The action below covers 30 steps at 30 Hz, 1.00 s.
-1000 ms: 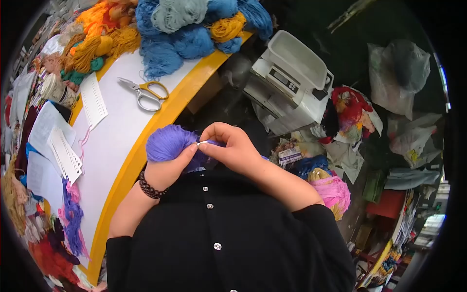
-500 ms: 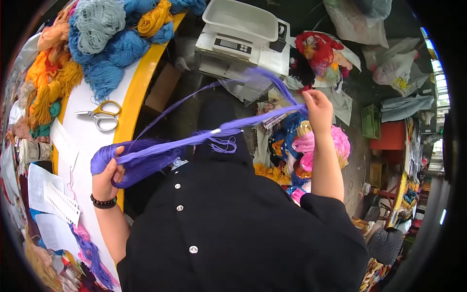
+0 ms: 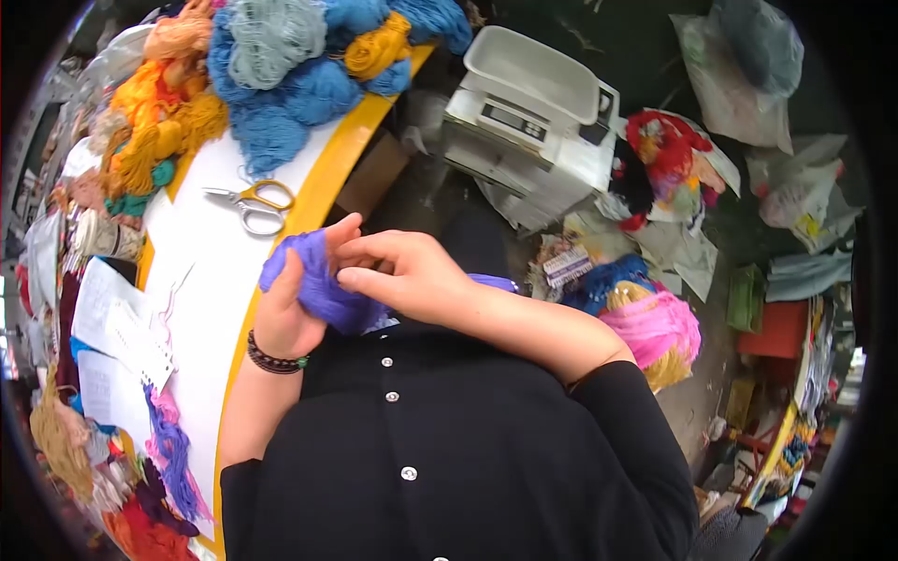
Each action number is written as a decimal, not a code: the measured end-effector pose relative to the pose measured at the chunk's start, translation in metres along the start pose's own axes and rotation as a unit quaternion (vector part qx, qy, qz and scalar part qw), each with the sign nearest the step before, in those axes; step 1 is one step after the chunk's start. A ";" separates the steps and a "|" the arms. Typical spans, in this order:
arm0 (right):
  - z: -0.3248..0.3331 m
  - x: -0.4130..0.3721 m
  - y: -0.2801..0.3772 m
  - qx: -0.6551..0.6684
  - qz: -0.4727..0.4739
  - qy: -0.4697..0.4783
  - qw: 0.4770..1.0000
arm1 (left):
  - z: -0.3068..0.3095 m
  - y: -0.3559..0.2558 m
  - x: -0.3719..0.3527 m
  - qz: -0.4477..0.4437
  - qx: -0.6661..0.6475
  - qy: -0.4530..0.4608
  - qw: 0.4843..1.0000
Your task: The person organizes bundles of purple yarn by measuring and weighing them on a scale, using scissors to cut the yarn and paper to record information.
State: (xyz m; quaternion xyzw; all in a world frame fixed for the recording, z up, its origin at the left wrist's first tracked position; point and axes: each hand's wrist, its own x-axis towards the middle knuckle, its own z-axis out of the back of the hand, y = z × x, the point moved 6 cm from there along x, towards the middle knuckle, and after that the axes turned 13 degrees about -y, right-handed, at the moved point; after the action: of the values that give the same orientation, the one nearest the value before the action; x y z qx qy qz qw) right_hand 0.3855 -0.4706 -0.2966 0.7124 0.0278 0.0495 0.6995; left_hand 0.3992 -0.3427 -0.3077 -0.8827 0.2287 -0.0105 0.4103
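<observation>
A bundle of purple yarn (image 3: pixel 344 304) is looped over my left hand (image 3: pixel 292 304), whose thumb and fingers stand apart around it. My right hand (image 3: pixel 398 271) has come up against the fingers of my left hand, its thumb and fingers pinched near the top of the bundle; what lies between its fingertips is too small to make out. A purple end (image 3: pixel 493 282) shows beyond my right forearm. Scissors with one yellow and one grey handle (image 3: pixel 257 204) lie on the white table (image 3: pixel 201 266) to the left.
Blue yarn (image 3: pixel 309 93) and orange yarn (image 3: pixel 154 122) are heaped at the table's far end. Papers (image 3: pixel 112 309) lie at the left. A scale (image 3: pixel 528 84) stands ahead on a white cabinet. Pink yarn (image 3: pixel 659 327) and plastic bags (image 3: pixel 739 84) are on the right.
My right hand has moved from far right across to my left hand. The strands stretched between the hands are no longer stretched out. The view has shifted, so the table and scale appear further right.
</observation>
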 end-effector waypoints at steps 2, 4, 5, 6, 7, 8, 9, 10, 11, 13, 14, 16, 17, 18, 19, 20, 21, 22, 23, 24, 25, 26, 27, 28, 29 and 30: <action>-0.021 0.009 -0.011 0.051 -0.075 0.032 0.995 | 0.005 -0.003 -0.001 -0.042 0.039 -0.028 0.998; -0.023 0.012 -0.001 0.009 -0.085 0.038 0.996 | 0.005 -0.004 -0.005 -0.057 0.082 -0.055 0.993; -0.022 0.012 0.000 -0.037 -0.097 0.038 0.994 | 0.001 -0.005 -0.007 -0.061 0.093 -0.060 0.992; -0.023 0.012 -0.004 -0.028 -0.102 0.047 0.993 | 0.001 -0.005 -0.007 -0.063 0.088 -0.076 0.991; -0.024 0.011 -0.009 -0.027 -0.104 0.048 0.993 | 0.002 -0.006 -0.007 -0.062 0.087 -0.077 0.991; -0.023 0.010 -0.011 0.028 -0.093 0.026 0.995 | 0.004 -0.006 -0.007 -0.059 0.100 -0.080 0.990; -0.021 0.009 -0.013 0.084 -0.081 0.005 0.993 | 0.007 -0.007 -0.007 -0.055 0.112 -0.083 0.989; -0.019 0.009 -0.013 0.118 -0.070 -0.010 0.990 | 0.012 -0.007 -0.008 -0.043 0.075 -0.106 0.991; -0.015 0.009 -0.012 0.153 -0.058 -0.024 0.986 | 0.017 -0.007 -0.008 -0.032 0.038 -0.128 0.990; -0.005 0.008 -0.013 0.150 -0.113 -0.014 0.982 | 0.020 -0.007 -0.007 -0.026 -0.011 -0.140 0.990; -0.002 0.009 -0.011 0.139 -0.114 -0.017 0.984 | 0.019 -0.007 -0.007 -0.031 -0.009 -0.147 0.989; -0.001 0.009 -0.014 0.147 -0.112 -0.025 0.982 | 0.017 -0.006 -0.009 -0.044 -0.015 -0.162 0.986; -0.001 0.008 -0.016 0.155 -0.114 -0.028 0.981 | 0.014 -0.004 -0.009 -0.044 -0.016 -0.163 0.985; -0.002 0.008 -0.018 0.164 -0.116 -0.031 0.979 | 0.014 -0.002 -0.009 -0.049 0.012 -0.181 0.982; -0.002 0.008 -0.019 0.164 -0.117 -0.030 0.979 | 0.016 -0.002 -0.010 -0.052 0.041 -0.198 0.978; -0.003 0.007 -0.021 0.151 -0.120 -0.026 0.981 | 0.018 -0.002 -0.010 -0.071 0.062 -0.205 0.974; -0.004 0.006 -0.023 0.138 -0.123 -0.023 0.982 | 0.019 0.000 -0.010 -0.071 0.062 -0.206 0.974; -0.005 0.005 -0.022 0.138 -0.124 -0.022 0.982 | 0.019 -0.002 -0.010 -0.093 0.091 -0.200 0.971; -0.006 0.004 -0.021 0.132 -0.118 -0.031 0.984 | 0.018 -0.003 -0.010 -0.115 0.120 -0.193 0.967; -0.005 0.004 -0.019 0.127 -0.112 -0.040 0.985 | 0.018 -0.002 -0.010 -0.115 0.120 -0.193 0.967; -0.005 0.004 -0.017 0.127 -0.112 -0.040 0.985 | 0.018 -0.004 -0.011 -0.146 0.169 -0.200 0.954; -0.005 0.004 -0.016 0.090 -0.101 -0.042 0.990 | 0.017 -0.007 -0.013 -0.177 0.218 -0.206 0.937; -0.004 0.004 -0.014 0.052 -0.090 -0.044 0.994 | 0.018 -0.005 -0.015 -0.177 0.218 -0.206 0.937; -0.001 0.004 -0.014 0.005 -0.071 -0.053 0.996 | 0.023 -0.003 -0.017 -0.173 0.223 -0.231 0.931; -0.001 0.004 -0.015 0.005 -0.072 -0.053 0.996 | 0.026 -0.002 -0.018 -0.170 0.227 -0.255 0.925; -0.001 0.003 -0.015 0.022 -0.068 -0.059 0.996 | 0.025 -0.002 -0.018 -0.170 0.227 -0.255 0.925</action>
State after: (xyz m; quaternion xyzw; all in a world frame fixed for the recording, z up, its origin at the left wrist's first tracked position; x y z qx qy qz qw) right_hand 0.3885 -0.4687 -0.3112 0.7255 0.0354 -0.0411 0.6861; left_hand 0.3890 -0.3164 -0.3199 -0.7647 -0.0452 0.0939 0.6359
